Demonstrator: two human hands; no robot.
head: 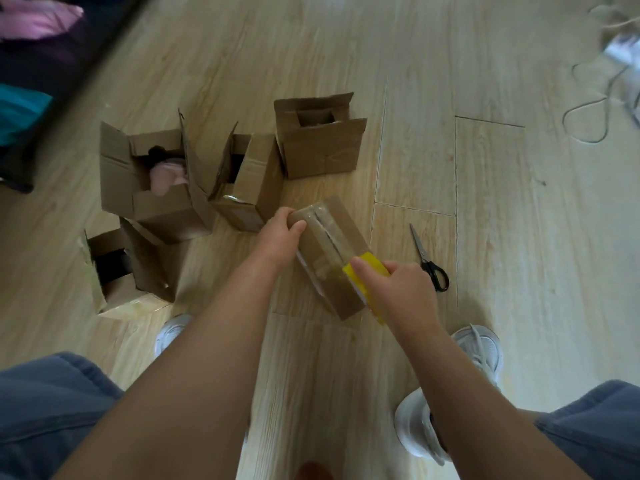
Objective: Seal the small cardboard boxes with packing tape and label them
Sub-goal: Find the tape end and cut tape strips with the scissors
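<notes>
Cardboard box [329, 251], resting on the floor [485, 202], is steadied at its far end by the gripping left hand [277, 237] so that tape can be drawn along the seam from the yellow tape roll [367, 271] clasped in the right hand [403, 289].

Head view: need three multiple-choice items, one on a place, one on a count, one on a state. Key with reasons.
1. Where do the black-handled metal scissors lie?
A. On the wooden floor, right of the taped brown cardboard box
B. Inside an open box
C. Under a shoe

2. How many open brown cardboard boxes stand on the floor?
A. Two
B. Four
C. Six

3. What is the right hand doing?
A. Lying flat on the floor
B. Gripping the yellow tape roll
C. Holding a pen

Key: 1 A, they lie on bare boards beside that box; 2 B, four stand with flaps up; 3 B, it curls round the roll at the box's near end.
</notes>
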